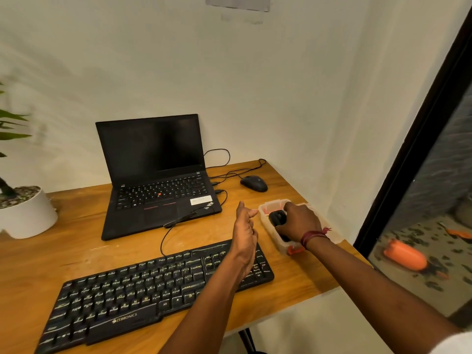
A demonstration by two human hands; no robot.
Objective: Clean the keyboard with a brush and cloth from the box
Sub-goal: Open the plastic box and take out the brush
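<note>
A black Zebronics keyboard lies across the near part of the wooden desk. To its right stands a clear plastic box with orange latches. My right hand is inside the box, fingers closed around a dark object that looks like the brush; most of it is hidden by the hand. My left hand hovers above the keyboard's right end, just left of the box, fingers apart and holding nothing. No cloth is visible.
An open black laptop sits behind the keyboard, with cables trailing right to a black mouse. A white plant pot stands at the far left. The desk's right edge runs beside a dark-framed glass panel.
</note>
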